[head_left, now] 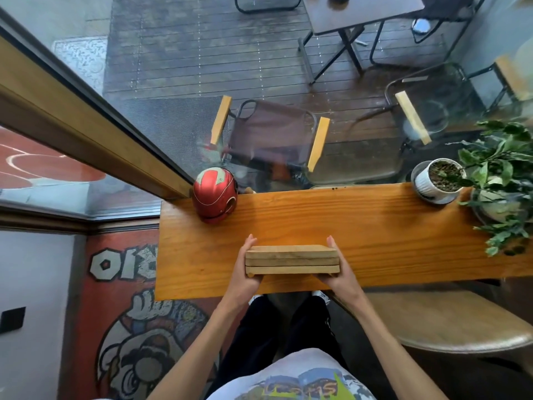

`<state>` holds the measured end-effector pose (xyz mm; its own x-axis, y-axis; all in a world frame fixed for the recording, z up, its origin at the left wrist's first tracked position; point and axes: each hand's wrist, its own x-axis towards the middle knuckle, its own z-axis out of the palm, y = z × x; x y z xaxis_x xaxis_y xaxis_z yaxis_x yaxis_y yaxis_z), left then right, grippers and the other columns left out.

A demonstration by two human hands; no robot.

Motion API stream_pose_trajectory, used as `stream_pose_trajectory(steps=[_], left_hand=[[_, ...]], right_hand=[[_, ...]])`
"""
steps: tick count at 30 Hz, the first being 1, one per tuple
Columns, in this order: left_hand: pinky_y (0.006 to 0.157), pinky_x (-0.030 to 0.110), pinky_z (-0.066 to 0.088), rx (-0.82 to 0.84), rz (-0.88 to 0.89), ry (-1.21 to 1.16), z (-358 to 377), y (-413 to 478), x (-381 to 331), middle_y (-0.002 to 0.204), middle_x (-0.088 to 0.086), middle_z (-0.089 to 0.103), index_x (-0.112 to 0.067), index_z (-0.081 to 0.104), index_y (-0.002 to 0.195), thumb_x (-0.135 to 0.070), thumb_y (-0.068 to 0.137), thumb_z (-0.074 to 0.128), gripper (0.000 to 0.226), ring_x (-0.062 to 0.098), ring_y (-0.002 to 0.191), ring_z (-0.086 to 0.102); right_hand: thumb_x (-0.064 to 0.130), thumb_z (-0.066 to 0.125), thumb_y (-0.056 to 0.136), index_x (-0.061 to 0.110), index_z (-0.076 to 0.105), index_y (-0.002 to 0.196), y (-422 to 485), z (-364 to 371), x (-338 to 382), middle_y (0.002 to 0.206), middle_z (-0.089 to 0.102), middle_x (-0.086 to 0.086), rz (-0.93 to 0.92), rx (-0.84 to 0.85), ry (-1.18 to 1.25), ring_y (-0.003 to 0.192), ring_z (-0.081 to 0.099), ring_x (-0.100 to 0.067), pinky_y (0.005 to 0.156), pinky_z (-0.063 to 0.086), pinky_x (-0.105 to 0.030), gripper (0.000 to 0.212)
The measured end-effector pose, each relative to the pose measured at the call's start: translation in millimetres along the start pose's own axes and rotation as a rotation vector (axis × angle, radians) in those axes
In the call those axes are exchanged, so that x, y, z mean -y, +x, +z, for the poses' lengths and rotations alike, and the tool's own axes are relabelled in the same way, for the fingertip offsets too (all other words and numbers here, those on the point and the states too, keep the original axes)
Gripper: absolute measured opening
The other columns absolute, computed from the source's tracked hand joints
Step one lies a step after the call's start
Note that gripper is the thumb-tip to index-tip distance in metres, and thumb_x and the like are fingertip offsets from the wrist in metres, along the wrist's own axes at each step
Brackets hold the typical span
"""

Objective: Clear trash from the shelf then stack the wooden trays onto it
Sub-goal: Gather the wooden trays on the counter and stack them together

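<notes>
A stack of three light wooden trays (292, 259) is held level over the orange wooden shelf (375, 235), near its front edge. My left hand (245, 267) grips the stack's left end, fingers under it and thumb along the side. At the stack's right end, my right hand (337, 272) grips in the same way. Whether the stack touches the shelf I cannot tell. No trash shows on the shelf.
A red helmet (215, 194) sits at the shelf's back left corner. A white potted plant (439, 180) and leafy greenery (501, 180) fill the shelf's right end. A window runs behind the shelf. A round wooden stool (450, 321) stands at my lower right.
</notes>
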<state>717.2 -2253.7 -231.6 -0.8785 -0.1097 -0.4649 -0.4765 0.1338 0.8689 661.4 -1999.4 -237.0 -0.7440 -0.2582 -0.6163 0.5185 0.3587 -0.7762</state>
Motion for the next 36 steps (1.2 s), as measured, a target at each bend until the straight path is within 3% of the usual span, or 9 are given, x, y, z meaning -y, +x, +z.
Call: stream_pose_trajectory(steps=[7, 12, 15, 20, 23, 27, 30, 33, 36], left_hand=[[0.120, 0.049, 0.029, 0.095, -0.172, -0.035, -9.7, 0.9, 3.0, 0.162, -0.012, 0.018, -0.036, 0.015, 0.155, 0.014, 0.079, 0.062, 0.102, 0.011, 0.148, 0.021], [0.119, 0.053, 0.028, 0.149, -0.186, -0.053, -14.6, -0.1, 8.7, 0.163, -0.011, 0.015, -0.045, 0.017, 0.152, 0.019, 0.068, 0.049, 0.110, 0.019, 0.149, 0.020], [0.118, 0.053, 0.030, 0.166, -0.161, -0.021, -17.4, 1.2, 6.2, 0.163, -0.011, 0.014, -0.038, 0.024, 0.152, 0.023, 0.068, 0.047, 0.106, 0.020, 0.150, 0.017], [0.114, 0.031, 0.032, 0.122, -0.059, 0.071, -11.8, 5.1, -2.3, 0.148, -0.002, 0.035, -0.019, 0.042, 0.132, 0.016, 0.085, 0.061, 0.061, 0.021, 0.145, 0.026], [0.110, 0.022, 0.035, 0.180, -0.044, 0.136, -15.8, 7.8, 0.4, 0.144, 0.001, 0.035, -0.019, 0.039, 0.130, 0.016, 0.087, 0.060, 0.060, 0.020, 0.140, 0.031], [0.115, 0.024, 0.031, 0.176, 0.021, 0.221, -16.7, 6.3, 9.9, 0.150, 0.004, 0.031, -0.010, 0.031, 0.144, 0.008, 0.089, 0.064, 0.067, 0.013, 0.136, 0.032], [0.105, 0.009, 0.036, 0.171, -0.005, 0.262, -13.8, 11.8, 18.6, 0.148, 0.007, 0.034, -0.005, 0.026, 0.149, 0.007, 0.088, 0.065, 0.073, 0.012, 0.133, 0.035], [0.108, 0.031, 0.044, 0.136, 0.037, 0.267, -15.0, 22.6, 20.4, 0.134, 0.000, 0.050, -0.017, 0.040, 0.139, -0.007, 0.089, 0.069, 0.059, 0.007, 0.122, 0.049], [0.105, 0.035, 0.046, 0.141, -0.056, 0.255, -22.2, 42.2, 3.4, 0.131, -0.006, 0.054, -0.027, 0.039, 0.138, -0.022, 0.091, 0.068, 0.055, 0.010, 0.122, 0.052]], right_hand=[[-0.003, 0.075, 0.079, 0.020, 0.003, 0.156, -3.0, 5.8, 2.9, 0.164, 0.012, 0.000, 0.010, -0.016, 0.050, 0.148, 0.016, -0.013, 0.121, 0.021, -0.048, 0.108], [-0.004, 0.073, 0.080, 0.018, 0.000, 0.156, -6.2, 6.1, 3.2, 0.164, 0.009, -0.002, 0.022, 0.009, 0.040, 0.149, 0.013, -0.013, 0.122, 0.020, -0.048, 0.109], [-0.003, 0.073, 0.080, 0.019, -0.001, 0.156, -6.4, 4.8, 3.8, 0.164, 0.010, 0.000, 0.027, 0.007, 0.024, 0.146, 0.015, -0.010, 0.121, 0.021, -0.048, 0.108], [0.000, 0.073, 0.080, 0.023, -0.001, 0.156, -2.0, 4.1, 9.5, 0.163, 0.005, 0.008, -0.004, -0.011, 0.031, 0.147, 0.011, -0.007, 0.122, 0.015, -0.041, 0.108], [0.009, 0.075, 0.080, 0.020, -0.002, 0.156, -0.2, 1.2, 7.1, 0.156, 0.002, 0.018, -0.033, 0.025, -0.047, 0.143, 0.008, 0.001, 0.117, 0.011, -0.027, 0.109], [0.005, 0.071, 0.084, 0.021, 0.003, 0.156, 3.3, 0.6, -3.6, 0.156, 0.002, 0.020, -0.045, 0.007, -0.118, 0.143, 0.007, 0.003, 0.116, 0.010, -0.025, 0.101], [0.001, 0.055, 0.096, 0.025, 0.017, 0.155, 8.9, 2.1, -7.6, 0.163, 0.014, 0.001, -0.044, -0.019, -0.089, 0.147, 0.022, -0.014, 0.120, 0.022, -0.036, 0.075], [0.000, 0.062, 0.091, 0.012, 0.031, 0.152, 27.6, -4.7, -10.9, 0.152, 0.034, 0.008, -0.060, -0.027, -0.125, 0.141, 0.033, -0.013, 0.115, 0.033, -0.039, 0.069], [0.006, 0.067, 0.089, 0.011, 0.057, 0.132, 44.5, -17.7, 6.9, 0.122, 0.062, 0.001, -0.057, -0.054, -0.195, 0.121, 0.057, -0.026, 0.095, 0.049, -0.037, 0.044]])
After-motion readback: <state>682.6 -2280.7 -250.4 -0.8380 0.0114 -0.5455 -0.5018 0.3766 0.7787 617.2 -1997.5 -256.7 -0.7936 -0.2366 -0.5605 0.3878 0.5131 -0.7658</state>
